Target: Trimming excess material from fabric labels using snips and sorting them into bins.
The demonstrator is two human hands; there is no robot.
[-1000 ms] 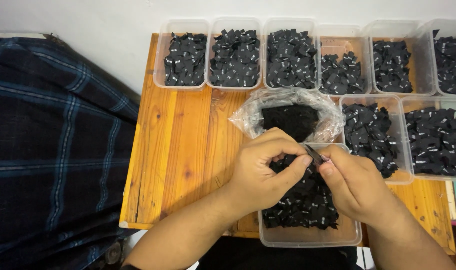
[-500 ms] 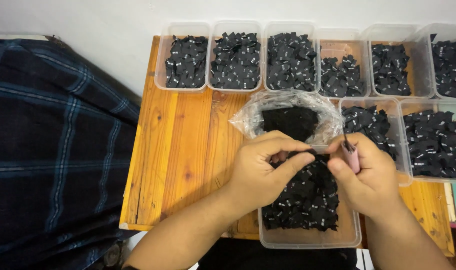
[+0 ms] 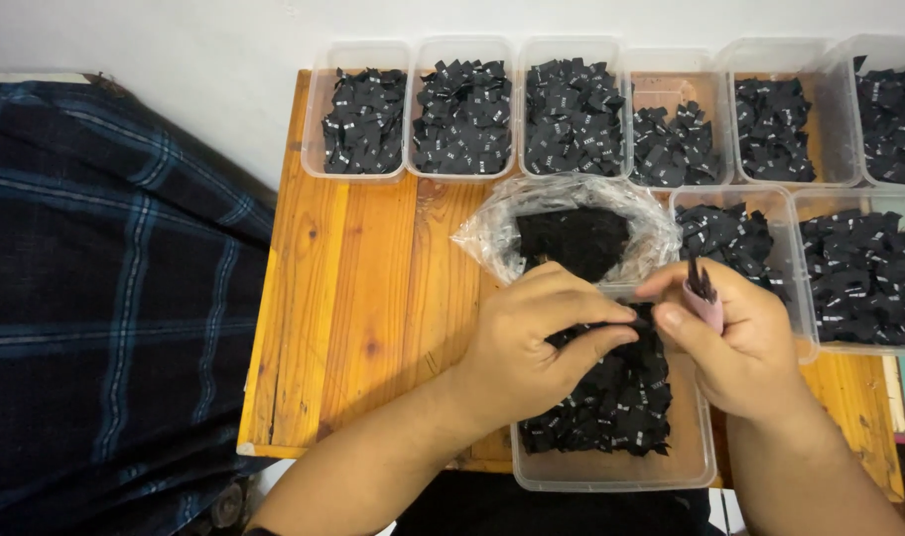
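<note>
My left hand [image 3: 537, 342] pinches a small bunch of black fabric labels [image 3: 626, 323] between thumb and fingers, just above a clear plastic tub [image 3: 611, 474] full of the same labels at the table's near edge. My right hand [image 3: 745, 342] is beside it on the right, closed around a small pink-handled tool [image 3: 706, 298] whose dark tips point upward. The thumb of that hand nearly touches the left fingertips. Right behind both hands lies an open clear plastic bag [image 3: 492, 233] holding more black labels.
A wooden table [image 3: 373, 298] carries a back row of several clear tubs [image 3: 365, 119] of black labels, and two more tubs [image 3: 859, 273] on the right. A dark blue plaid cloth [image 3: 105, 298] covers the area left of the table.
My right hand has drawn a little to the right, away from the left hand, and turned the pink tool upright. The left hand stays pinched on the labels.
</note>
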